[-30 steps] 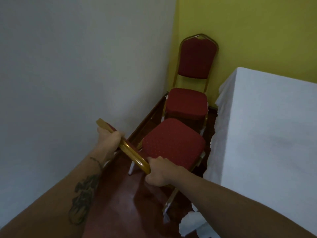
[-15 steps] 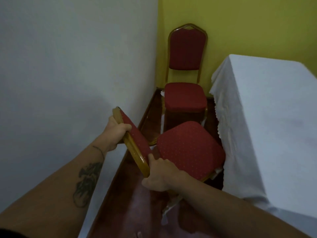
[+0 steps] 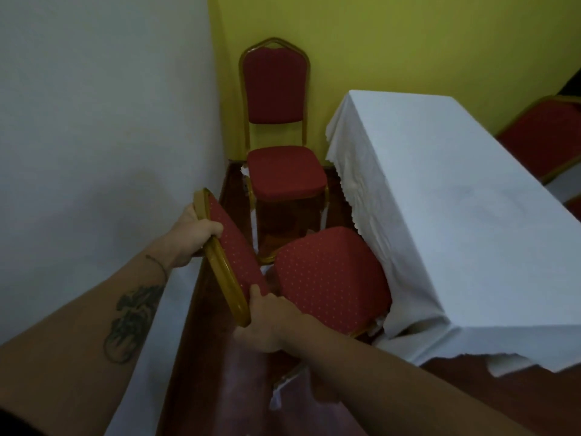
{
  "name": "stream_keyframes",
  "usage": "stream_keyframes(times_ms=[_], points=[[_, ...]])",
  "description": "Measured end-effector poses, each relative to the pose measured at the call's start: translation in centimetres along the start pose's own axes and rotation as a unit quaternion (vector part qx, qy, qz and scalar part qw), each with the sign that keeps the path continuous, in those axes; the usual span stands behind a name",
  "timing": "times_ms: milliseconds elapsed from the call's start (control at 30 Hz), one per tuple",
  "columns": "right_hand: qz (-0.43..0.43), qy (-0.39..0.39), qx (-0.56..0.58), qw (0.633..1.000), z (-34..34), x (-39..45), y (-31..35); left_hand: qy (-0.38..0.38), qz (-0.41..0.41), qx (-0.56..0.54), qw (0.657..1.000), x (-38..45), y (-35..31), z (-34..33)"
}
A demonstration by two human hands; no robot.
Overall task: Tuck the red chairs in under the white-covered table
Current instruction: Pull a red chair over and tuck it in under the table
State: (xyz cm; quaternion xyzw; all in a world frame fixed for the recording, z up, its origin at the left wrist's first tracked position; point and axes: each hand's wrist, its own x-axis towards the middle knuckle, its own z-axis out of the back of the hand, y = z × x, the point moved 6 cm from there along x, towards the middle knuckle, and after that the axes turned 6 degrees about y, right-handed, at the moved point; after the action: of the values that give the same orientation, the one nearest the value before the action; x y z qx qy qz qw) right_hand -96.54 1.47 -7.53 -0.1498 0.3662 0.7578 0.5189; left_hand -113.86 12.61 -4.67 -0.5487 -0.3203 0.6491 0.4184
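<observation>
A red chair with a gold frame (image 3: 330, 278) stands right in front of me, its dotted seat turned toward the white-covered table (image 3: 456, 221) and its right edge touching the hanging cloth. My left hand (image 3: 195, 234) grips the far end of its backrest top. My right hand (image 3: 267, 322) grips the near end of the same backrest. A second red chair (image 3: 283, 171) stands in the corner beyond, facing me, apart from the table.
A white wall runs close on the left and a yellow wall closes the far end, leaving a narrow strip of dark red floor (image 3: 220, 388). Part of another red chair (image 3: 547, 136) shows beyond the table at the right edge.
The held chair has swung clockwise and shifted right, so its seat now meets the tablecloth. Both hands kept their grip on the backrest. The view has turned right, showing more of the table.
</observation>
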Motion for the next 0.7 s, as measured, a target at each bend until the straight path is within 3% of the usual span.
stream_keyframes(times_ms=[167, 467, 700], points=[[-0.035, -0.027, 0.024, 0.999, 1.4, 0.8, -1.8, 0.043, 0.000, 0.034, 0.999, 3.2, -2.0, -2.2], [-0.067, -0.058, 0.074, 0.993, 4.6, 3.2, -4.4, 0.057, 0.001, 0.023, 0.998, 8.5, -4.6, -4.5], [-0.111, -0.076, 0.094, 0.986, 7.8, 4.4, -7.4, 0.053, 0.009, 0.144, 0.988, 11.4, -8.5, -7.8]])
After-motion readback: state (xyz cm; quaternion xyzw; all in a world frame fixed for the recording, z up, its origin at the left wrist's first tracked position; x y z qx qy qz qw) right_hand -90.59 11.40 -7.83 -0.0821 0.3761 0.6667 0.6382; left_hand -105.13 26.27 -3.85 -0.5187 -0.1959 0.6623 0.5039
